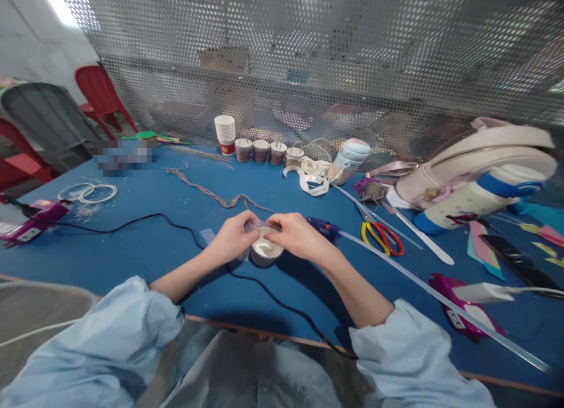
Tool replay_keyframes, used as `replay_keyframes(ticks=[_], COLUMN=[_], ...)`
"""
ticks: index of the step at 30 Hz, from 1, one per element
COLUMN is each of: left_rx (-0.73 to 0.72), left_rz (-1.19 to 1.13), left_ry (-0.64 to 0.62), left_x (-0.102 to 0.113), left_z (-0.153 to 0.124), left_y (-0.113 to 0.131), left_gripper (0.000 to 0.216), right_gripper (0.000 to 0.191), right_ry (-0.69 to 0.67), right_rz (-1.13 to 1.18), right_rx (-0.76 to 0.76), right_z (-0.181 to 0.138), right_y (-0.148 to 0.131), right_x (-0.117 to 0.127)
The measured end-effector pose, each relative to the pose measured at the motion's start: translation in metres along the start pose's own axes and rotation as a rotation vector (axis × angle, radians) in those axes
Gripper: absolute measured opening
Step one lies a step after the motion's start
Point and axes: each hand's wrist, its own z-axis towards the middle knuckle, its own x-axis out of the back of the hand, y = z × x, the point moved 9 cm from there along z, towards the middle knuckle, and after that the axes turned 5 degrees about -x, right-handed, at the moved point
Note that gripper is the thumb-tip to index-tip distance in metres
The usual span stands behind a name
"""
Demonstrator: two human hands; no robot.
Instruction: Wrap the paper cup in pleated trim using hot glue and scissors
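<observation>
A small white paper cup (266, 253), its outside wrapped in grey-brown cord, stands tilted slightly toward me on the table. My left hand (235, 239) is closed at the cup's left rim, thumb and fingers pinched together. On the right side, my right hand (299, 236) grips the far rim, its thumb over the opening. Loose strands of grey-brown cord (211, 195) run across the table to just behind my hands; their ends are hidden by the fingers. A clear plastic strip (207, 236) lies under my left wrist. Beside my right hand rests a blue glue gun (324, 227) with a long glue stick.
Scissors (382, 239), a white bottle (476, 202) and a pink bag (467, 155) are at right. Several wrapped cups (261, 152) and stacked paper cups (225, 135) line the back by a perforated metal screen (282, 56). A black cable (282, 302) crosses the table (154, 255).
</observation>
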Motion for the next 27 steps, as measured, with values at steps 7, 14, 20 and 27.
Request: replay_keyframes(ticks=[7, 14, 20, 27], left_rx=[-0.017, -0.015, -0.025, -0.004], left_rz=[-0.029, -0.042, -0.066, -0.056], left_ry=[0.007, 0.014, 0.01, -0.005], left_x=[-0.002, -0.003, -0.004, -0.004], left_z=[0.0, 0.0, 0.001, 0.0], left_y=[0.003, 0.003, 0.003, 0.003], left_gripper=[0.008, 0.006, 0.006, 0.009], right_gripper=[0.013, 0.015, 0.011, 0.017], right_ry=[0.054, 0.053, 0.008, -0.036], right_rz=[-0.089, -0.225, -0.276, -0.183], right_rx=[-0.034, 0.026, 0.062, 0.047], right_z=[0.005, 0.005, 0.004, -0.001], right_y=[0.003, 0.0, -0.003, 0.001], right_x=[-0.004, -0.01, -0.013, -0.003])
